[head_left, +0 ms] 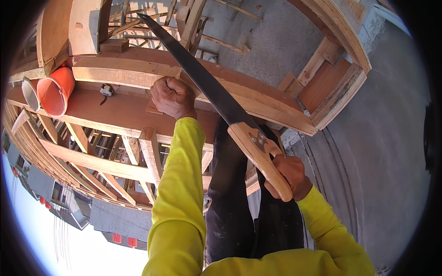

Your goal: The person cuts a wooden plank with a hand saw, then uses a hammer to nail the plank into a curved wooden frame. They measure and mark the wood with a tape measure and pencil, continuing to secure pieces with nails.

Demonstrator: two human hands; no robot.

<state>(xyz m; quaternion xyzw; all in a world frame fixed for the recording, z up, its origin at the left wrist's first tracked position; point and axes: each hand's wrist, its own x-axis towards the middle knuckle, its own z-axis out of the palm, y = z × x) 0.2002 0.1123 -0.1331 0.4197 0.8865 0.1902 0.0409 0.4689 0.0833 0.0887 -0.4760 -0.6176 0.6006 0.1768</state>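
Note:
My right hand [289, 174] is wrapped round the wooden handle of a handsaw [202, 79]. The dark, toothed blade slants up and left, passing over the timber formwork. My left hand [173, 97] is closed in a fist beside the blade, at a long timber beam [124, 73]. A small piece of wood [153, 108] shows at the lower side of this fist, and the fingers appear to grip it. Most of that piece is hidden under the hand. Whether the saw teeth touch any wood I cannot tell.
An orange plastic cone-shaped container [56, 94] lies in the trough at left, near a small tape measure [107, 89]. Timber framing [99, 163] spreads over a drop at lower left, with rooftops beyond. Grey concrete floor [382, 138] extends at right. Loose sticks [225, 44] lie beyond the beam.

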